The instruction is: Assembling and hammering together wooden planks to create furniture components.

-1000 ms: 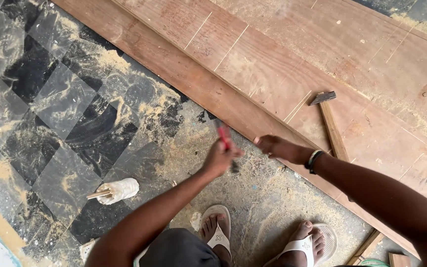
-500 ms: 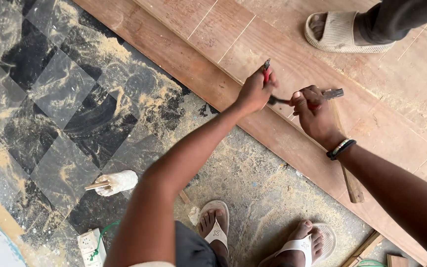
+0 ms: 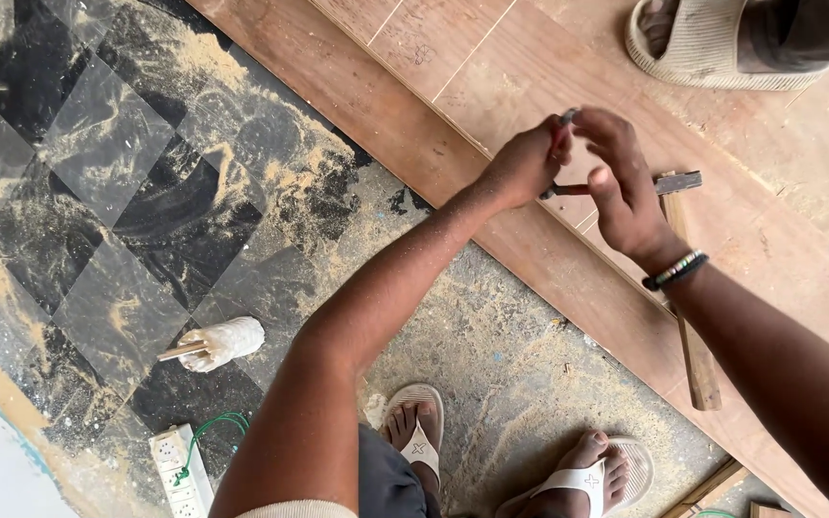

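Upper centre of the frame, the left hand (image 3: 530,165) and right hand (image 3: 626,187) meet over the board (image 3: 491,86), fingers pinched on a small nail (image 3: 568,116) near its lower edge. A hammer (image 3: 680,278) lies on the board just under the right hand. Sawdusty floor (image 3: 491,355) lies open below; a sandalled foot (image 3: 712,43) stands upper right.

"What is on the ground?"

"I see a dusty floor (image 3: 491,384) with sawdust. On the left it has black and grey tiles (image 3: 107,192). A big brown wood board (image 3: 491,86) lies across the far right."

"Anything else?"

"A hammer (image 3: 688,317) lies on the board. A white brush (image 3: 223,342) and a white power strip (image 3: 177,465) lie near, on the left."
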